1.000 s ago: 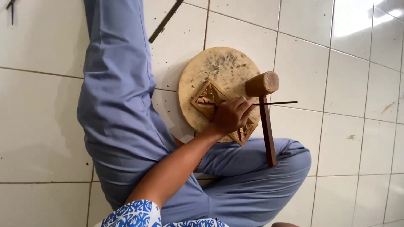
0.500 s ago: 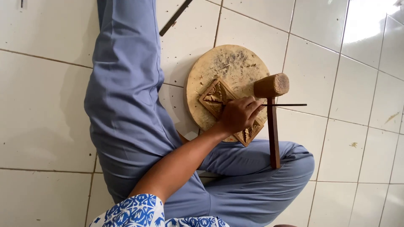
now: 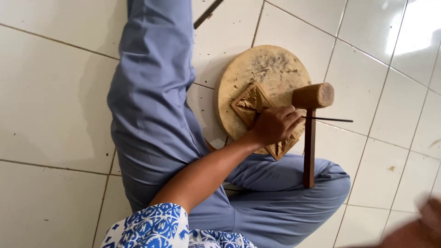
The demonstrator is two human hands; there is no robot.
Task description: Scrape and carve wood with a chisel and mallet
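Your left hand (image 3: 275,125) was closed around a thin chisel (image 3: 328,120), pressed on the carved wooden square (image 3: 250,103) lying on the round board (image 3: 266,69) on the floor (image 3: 50,92). A wooden mallet (image 3: 310,133) stood just beside it. Your right hand (image 3: 420,227) showed only as a blur; I could not tell its grip.

The person wears loose trousers (image 3: 151,115) of plain grey-blue cloth, smooth over the thighs and creased at the bent knee. The sleeve (image 3: 151,227) is short, white with a dense blue pattern of leaf-like shapes, ending above the elbow. The forearm below it is bare, and the hand (image 3: 275,125) wears no glove or ring.
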